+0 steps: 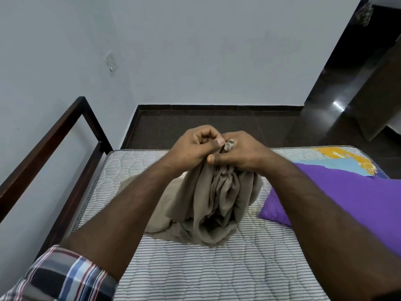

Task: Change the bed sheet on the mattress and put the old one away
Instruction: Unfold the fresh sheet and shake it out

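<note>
- Left hand point(196, 146): just above frame centre, fingers curled, thumb pressed down, pinching the gathered top of a beige sheet point(213, 203).
- Right hand point(235, 152): touching the left at its 3 o'clock side, fingers and thumb also curled round the same bunched top; a small tuft of the fabric pokes up between the two hands.
- Beige sheet: hangs from both hands in deep vertical folds; its lower part rests crumpled on the mattress point(217, 272), with a flatter flap spreading toward 9 o'clock under the left forearm.
- Mattress: bare, white with thin dark stripes, quilted; fills the lower half of the view. A yellow and blue printed label point(345, 161) sits at its far corner, about 2 o'clock.
- Purple cloth point(338, 192): lies on the mattress at 3 o'clock of the sheet, just beside it, partly under the right forearm; cannot tell whether sheet or pillow.
- Plaid sleeve point(63, 276): rolled at the left forearm, 7 o'clock corner.
- Dark wooden bed rail point(54, 135): along the mattress edge at 9 to 10 o'clock, against a pale wall.
- Wall switch plate point(110, 63) at 11 o'clock.
- Dark glossy floor point(217, 129) beyond the mattress end at 12 o'clock, running toward a doorway at 2 o'clock.
</note>
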